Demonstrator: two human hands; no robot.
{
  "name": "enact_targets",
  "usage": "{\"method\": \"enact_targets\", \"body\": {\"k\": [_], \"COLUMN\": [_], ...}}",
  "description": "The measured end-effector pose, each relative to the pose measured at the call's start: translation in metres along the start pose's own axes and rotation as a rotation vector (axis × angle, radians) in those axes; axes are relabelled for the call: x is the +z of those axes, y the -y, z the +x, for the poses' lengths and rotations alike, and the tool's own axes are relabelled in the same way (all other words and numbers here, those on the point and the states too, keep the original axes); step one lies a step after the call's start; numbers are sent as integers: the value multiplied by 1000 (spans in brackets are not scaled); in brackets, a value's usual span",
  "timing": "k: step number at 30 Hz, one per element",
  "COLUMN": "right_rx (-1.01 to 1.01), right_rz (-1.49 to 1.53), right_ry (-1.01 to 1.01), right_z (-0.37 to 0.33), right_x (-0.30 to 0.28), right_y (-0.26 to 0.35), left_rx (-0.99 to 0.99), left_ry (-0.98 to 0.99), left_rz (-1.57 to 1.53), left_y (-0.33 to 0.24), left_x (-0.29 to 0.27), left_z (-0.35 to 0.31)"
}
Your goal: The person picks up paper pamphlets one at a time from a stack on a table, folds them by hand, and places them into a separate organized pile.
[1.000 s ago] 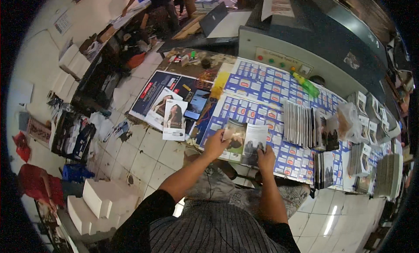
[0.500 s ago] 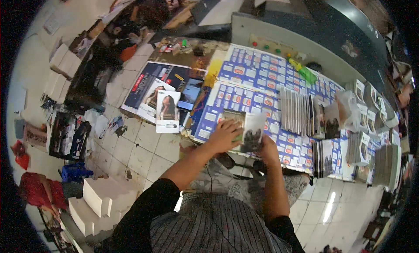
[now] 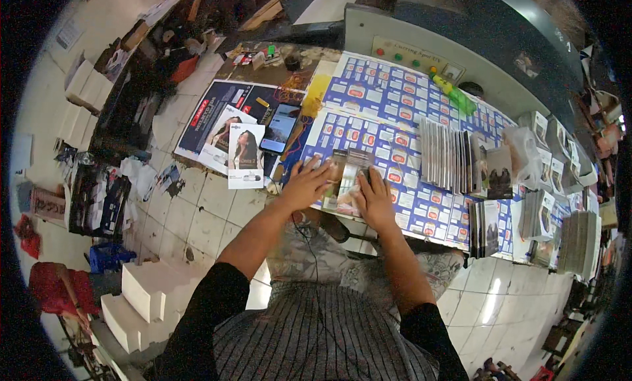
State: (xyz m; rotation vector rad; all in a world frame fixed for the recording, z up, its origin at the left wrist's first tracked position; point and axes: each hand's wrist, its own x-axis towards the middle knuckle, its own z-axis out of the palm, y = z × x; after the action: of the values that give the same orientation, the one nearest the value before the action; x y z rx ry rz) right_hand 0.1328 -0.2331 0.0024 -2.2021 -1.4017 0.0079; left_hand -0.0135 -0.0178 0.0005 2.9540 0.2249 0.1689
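A folded printed card (image 3: 347, 177), with a dark photo on its face, lies flat near the front edge of the table between my hands. My left hand (image 3: 307, 185) rests on its left side, fingers stretched out and flat. My right hand (image 3: 376, 200) presses on its right side, the fingers extended. Whether it is a leaflet or a flattened carton I cannot tell. To the right, a row of similar cards (image 3: 440, 156) stands on edge, with a shorter row (image 3: 484, 229) in front of it.
Blue printed sheets (image 3: 329, 134) cover the table. A phone (image 3: 278, 127) and a white card with a portrait (image 3: 247, 174) lie at the left. At the back is a green-yellow bottle (image 3: 454, 95). A plastic bag (image 3: 523, 157) and white boxes (image 3: 541, 216) stand at the right.
The card's raised pale flap has gone down and the card now lies flat. My left hand has moved left to its side; my right hand has come in over its right part.
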Motion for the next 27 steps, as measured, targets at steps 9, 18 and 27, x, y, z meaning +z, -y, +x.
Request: {"method": "enact_targets", "body": {"k": [9,18,27], "right_rx": [-40,20,13], "right_rz": [-100,-135,-165], "right_ry": [47,71,121], "right_z": [15,15,18], "right_x": [21,21,17], "right_y": [25,26,31], "left_rx": [-3,35,82], "left_ry": [31,162,258], "left_rz": [-99,-247,-271], "left_y": [8,15,22], "left_x": [6,-9,-11], "left_z": [5,6,8]}}
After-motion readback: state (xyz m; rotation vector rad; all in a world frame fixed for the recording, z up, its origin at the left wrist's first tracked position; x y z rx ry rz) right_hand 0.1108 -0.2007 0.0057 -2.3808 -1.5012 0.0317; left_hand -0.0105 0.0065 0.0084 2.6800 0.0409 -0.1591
